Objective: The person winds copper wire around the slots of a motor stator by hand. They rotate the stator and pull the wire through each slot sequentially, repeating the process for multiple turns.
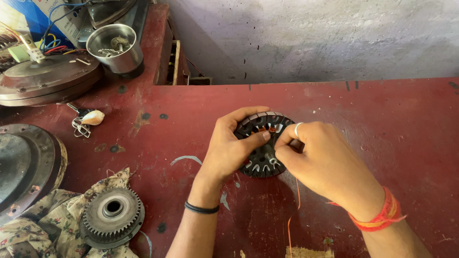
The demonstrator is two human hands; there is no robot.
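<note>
Winding stator (263,164) mid-table (397,136) | left hand (228,150) clasps its rim, thumb across top | right hand (320,161) pinches copper wire (297,191) at a slot | one coil shows wound, most slots bare | second stator (112,211) on cloth (47,248) nearby

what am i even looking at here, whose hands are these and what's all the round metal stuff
This is a single view from a camera worn on a person's head, looking down at their own bare hands over a worn red table. The left hand grips a round black slotted core, propped on the table. The right hand pinches thin copper wire at it; some wire is already wound in. To the left lie a toothed metal core on floral cloth, round motor covers, and a steel cup.
</note>
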